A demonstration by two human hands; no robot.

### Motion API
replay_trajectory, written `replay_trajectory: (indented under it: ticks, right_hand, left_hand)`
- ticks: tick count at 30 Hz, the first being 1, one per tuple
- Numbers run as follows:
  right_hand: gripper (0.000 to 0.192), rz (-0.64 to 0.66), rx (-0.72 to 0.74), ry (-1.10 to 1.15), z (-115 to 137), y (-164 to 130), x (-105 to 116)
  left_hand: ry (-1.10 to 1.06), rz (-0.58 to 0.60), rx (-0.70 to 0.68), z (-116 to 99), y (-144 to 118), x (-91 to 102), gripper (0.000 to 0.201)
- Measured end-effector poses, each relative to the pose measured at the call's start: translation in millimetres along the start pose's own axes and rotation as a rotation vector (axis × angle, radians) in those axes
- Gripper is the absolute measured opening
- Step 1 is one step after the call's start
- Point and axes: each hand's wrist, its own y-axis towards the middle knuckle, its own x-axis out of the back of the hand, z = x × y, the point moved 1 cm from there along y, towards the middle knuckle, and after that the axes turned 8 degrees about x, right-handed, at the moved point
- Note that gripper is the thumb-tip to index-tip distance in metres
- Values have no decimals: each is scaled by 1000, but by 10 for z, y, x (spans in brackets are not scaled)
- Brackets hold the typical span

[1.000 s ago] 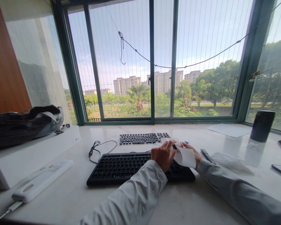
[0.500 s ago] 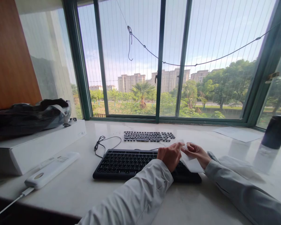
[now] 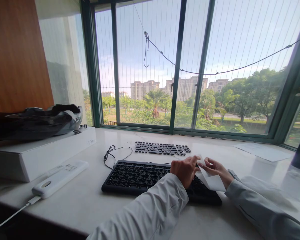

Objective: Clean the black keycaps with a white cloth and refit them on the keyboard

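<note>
Both hands pinch a white wipe [image 3: 211, 180] over the black keyboard [image 3: 140, 175] on the bench: left hand [image 3: 184, 170], right hand [image 3: 215, 168], fingers closed on its upper edge; thin, limp, light, likely best held by the edges

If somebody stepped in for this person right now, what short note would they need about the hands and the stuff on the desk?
Left hand: over the right end of the black keyboard, fingers at the white wipe.
Right hand: pinching that wipe above the keyboard's right end.
Loose keycaps lie in rows behind the keyboard, its cable coiled to the left.
Done: keycaps are laid out apart; whether they came off this keyboard cannot be told.
Left: the wipe is in hand, not pressed to the keys.
</note>
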Motion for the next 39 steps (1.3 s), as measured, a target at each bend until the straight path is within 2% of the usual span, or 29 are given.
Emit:
replay_trajectory:
  ticks: [6,14,19,25,30,34,39]
  right_hand:
    - [62,-159,125,-95,-48,-2,10]
    - [64,-190,90,-164,-9,-22,-15]
    - [64,-159,85,-154,-36,-3,-4]
    - [64,-74,206,-96,-120,53,37]
    - [63,-18,203,-146,-72,51,56]
    - [61,-18,189,-153,-66,33,52]
    - [61,-26,166,-132,-110,19,26]
  left_hand:
    - [-25,-49,-6,-2,-3,-12,37]
    - [-4,-46,4,-4,-2,-12,35]
    - [8,-41,-7,7,13,-5,34]
    - [20,-56,16,51,39,-27,30]
    - [29,-11,-7,53,51,-47,31]
    - [17,13,-37,48,50,-48,43]
    - [-33,-13,-88,51,30,-52,43]
